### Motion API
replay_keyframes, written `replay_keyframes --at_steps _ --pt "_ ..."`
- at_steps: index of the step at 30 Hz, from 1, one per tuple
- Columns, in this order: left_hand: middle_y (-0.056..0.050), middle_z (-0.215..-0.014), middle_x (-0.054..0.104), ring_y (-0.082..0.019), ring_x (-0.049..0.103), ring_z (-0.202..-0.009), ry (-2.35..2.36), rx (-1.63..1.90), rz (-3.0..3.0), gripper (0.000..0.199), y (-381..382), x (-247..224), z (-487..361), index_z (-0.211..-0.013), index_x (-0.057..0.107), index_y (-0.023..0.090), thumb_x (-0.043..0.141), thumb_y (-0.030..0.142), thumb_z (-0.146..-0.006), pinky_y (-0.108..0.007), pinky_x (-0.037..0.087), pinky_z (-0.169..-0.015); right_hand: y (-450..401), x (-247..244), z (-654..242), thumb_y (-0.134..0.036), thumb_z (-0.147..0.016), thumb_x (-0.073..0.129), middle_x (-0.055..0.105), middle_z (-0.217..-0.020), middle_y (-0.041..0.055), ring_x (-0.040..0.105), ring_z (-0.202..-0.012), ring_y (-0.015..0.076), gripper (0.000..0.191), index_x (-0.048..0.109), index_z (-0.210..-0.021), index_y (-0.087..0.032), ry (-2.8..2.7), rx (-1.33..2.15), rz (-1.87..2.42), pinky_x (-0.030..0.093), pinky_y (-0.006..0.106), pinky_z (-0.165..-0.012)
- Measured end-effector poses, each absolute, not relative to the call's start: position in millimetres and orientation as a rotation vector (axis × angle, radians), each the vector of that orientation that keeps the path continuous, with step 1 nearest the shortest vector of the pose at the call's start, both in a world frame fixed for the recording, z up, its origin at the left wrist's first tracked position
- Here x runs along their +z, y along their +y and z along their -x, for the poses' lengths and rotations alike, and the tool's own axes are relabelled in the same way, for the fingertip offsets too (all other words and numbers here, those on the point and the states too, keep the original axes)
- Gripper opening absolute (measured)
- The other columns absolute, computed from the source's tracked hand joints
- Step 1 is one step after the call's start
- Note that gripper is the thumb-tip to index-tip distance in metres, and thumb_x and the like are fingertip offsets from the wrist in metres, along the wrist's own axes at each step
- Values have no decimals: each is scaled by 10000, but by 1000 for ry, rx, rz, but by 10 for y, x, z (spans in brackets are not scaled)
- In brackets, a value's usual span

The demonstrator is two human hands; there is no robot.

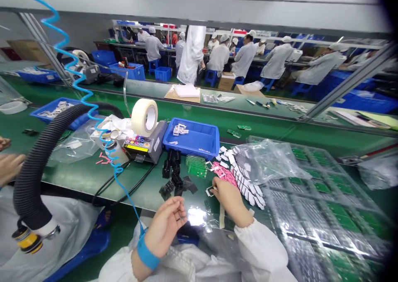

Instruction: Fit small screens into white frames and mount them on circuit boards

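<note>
White die-cut frame (209,192) sits at the fingertips of the right hand (231,199), near edge of the parts spread. Right grip: fingers together, looks clamped on the frame. Left hand (164,228) is raised off the surface, near side, fingers together; any held part is too small to tell, so grip unclear.

Blue wrist strap (147,253) on left wrist, blue coiled cord (116,170) running far from it: likely static control near bare boards.

Pink-and-white die-cut pieces (226,176) fan out just right of the frame, seemingly laid out for easy picking. Green circuit boards (196,166) sit just left of them, black coiled parts (172,170) further left. Blue plastic tray (191,137) holds white pieces, far side, within reach.

Green surface (74,182) also carries a tape dispenser (144,143) with white tape roll (144,117). Clear trays of green boards (323,207) fill the right. Black corrugated hose (40,166) at left, co-worker's hand (9,166) beside it. Far side: 2nd line, workers in white smocks (245,54), blue crates (127,71).
</note>
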State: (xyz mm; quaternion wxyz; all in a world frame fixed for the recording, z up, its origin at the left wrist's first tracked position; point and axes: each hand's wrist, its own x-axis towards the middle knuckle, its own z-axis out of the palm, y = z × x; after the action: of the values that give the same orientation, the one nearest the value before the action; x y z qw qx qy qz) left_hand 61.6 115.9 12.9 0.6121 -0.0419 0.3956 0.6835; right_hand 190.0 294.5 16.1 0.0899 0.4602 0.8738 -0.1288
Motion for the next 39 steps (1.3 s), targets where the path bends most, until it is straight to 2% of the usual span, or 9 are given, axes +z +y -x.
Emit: replay_keyframes --at_steps 2,5,11,15,19,27,30,34,39 --pt "0 -669 582 -104 552 -642 909 1576 84 83 1157 130 -625 -825 626 158 624 189 -747 -267 444 -671 2987 159 -1912 -147 -802 600 659 -912 61 621 -823 204 180 611 -975 -194 2668 -423 -1316 336 254 -609" --pt "-8 -695 598 -109 572 -677 948 1599 17 99 1140 151 -632 -836 644 162 639 212 -751 -276 456 -720 2974 185 -1902 -127 -821 542 636 -821 58 603 -765 186 106 627 -775 -171 2754 -507 -1271 339 252 -611" --pt "-96 -1161 610 -244 608 -979 1046 1599 -200 508 1154 198 -683 -1112 625 232 775 251 -627 -370 497 -806 2428 349 -1744 -192 -865 495 607 -663 -13 562 -614 108 159 617 -764 -175 2909 -964 -1058 394 191 -567" --pt "-100 -991 686 -236 635 -909 1108 1623 -186 336 1144 182 -623 -980 677 168 740 288 -673 -318 517 -726 2240 337 -1650 -198 -879 475 636 -722 -5 591 -658 108 198 652 -792 -184 2949 -1102 -1013 432 190 -606" --pt "-118 -1013 697 -227 657 -888 1089 1614 -92 329 1010 157 -460 -1012 658 153 703 294 -719 -325 515 -763 2455 136 -1575 -285 -843 545 626 -948 92 610 -813 210 256 617 -1053 -157 2914 -787 -1379 452 288 -654" --pt "-138 -963 715 -213 678 -887 1100 1783 283 182 235 -154 161 -917 656 107 659 192 -756 -286 518 -799 2693 39 -1677 -295 -799 505 635 -1020 139 618 -892 296 246 634 -958 -157 2948 -655 -1396 471 379 -706" --pt "-107 -911 724 -201 681 -908 1126 2094 520 261 -205 -314 648 -1033 602 119 597 82 -774 -266 533 -781 2640 110 -1426 -421 -762 528 668 -837 94 630 -698 251 361 617 -1027 -191 2891 -1082 -1397 480 357 -635" --pt "-98 -856 729 -217 696 -854 1185 2217 559 489 -653 -312 1044 -1223 476 118 591 36 -754 -284 546 -755 1939 193 -535 -335 -719 564 650 -772 22 563 -559 148 431 602 -1131 -214 2691 -1885 -587 452 269 -572" --pt "-65 -780 718 -249 697 -807 1362 2079 409 548 -796 -272 1006 -1156 534 150 736 151 -647 -342 541 -753 799 -12 558 -347 -547 701 530 -534 -34 522 -494 114 298 678 -760 -140 1842 -2231 -138 447 270 -563"
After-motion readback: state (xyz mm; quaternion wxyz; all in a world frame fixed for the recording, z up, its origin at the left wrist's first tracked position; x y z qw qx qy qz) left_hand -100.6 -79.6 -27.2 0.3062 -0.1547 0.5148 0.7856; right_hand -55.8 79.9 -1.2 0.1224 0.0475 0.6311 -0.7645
